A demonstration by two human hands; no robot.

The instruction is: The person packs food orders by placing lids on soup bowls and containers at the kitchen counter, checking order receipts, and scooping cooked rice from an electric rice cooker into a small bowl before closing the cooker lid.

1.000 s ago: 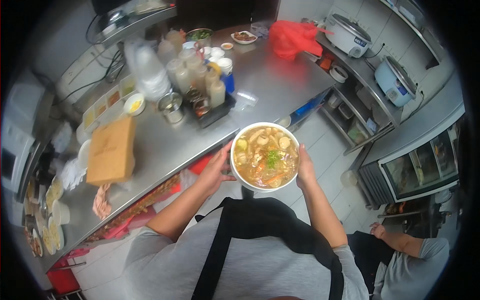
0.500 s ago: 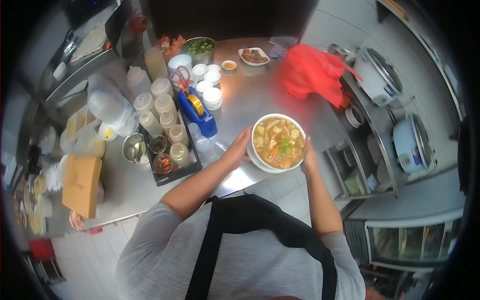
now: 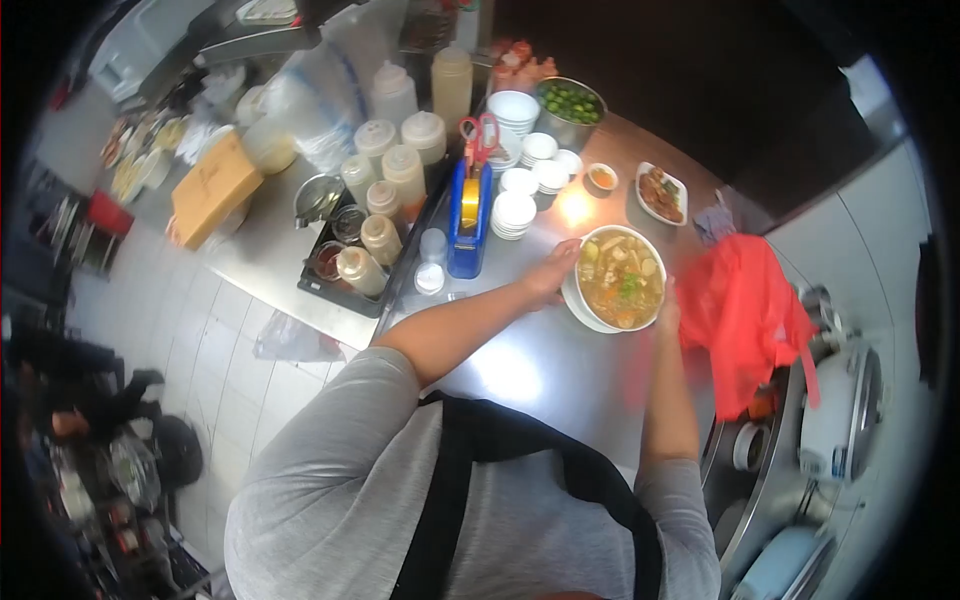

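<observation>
A white bowl of thick brown soup (image 3: 621,277), with pale chunks and chopped greens in it, is held between my two hands over the steel counter (image 3: 510,350). My left hand (image 3: 553,272) is closed on the bowl's left side, fingers partly hidden behind it. At the right rim, my right hand (image 3: 669,306) grips the other side, its fingers mostly out of sight. A white plate or base edge shows beneath the bowl. Close to my right hand lies a red plastic bag (image 3: 740,320).
Left of the bowl stand a blue tape dispenser (image 3: 467,225), stacked small white bowls (image 3: 514,212) and a black tray of squeeze bottles (image 3: 360,270). Farther back are a dish of meat (image 3: 661,194), a sauce cup (image 3: 602,178) and a pot of green limes (image 3: 570,105). Rice cookers (image 3: 838,410) are at right.
The bowl has moved forward in my hands, from the counter's front edge to farther over it. My view has turned, so the counter and its items appear rotated.
</observation>
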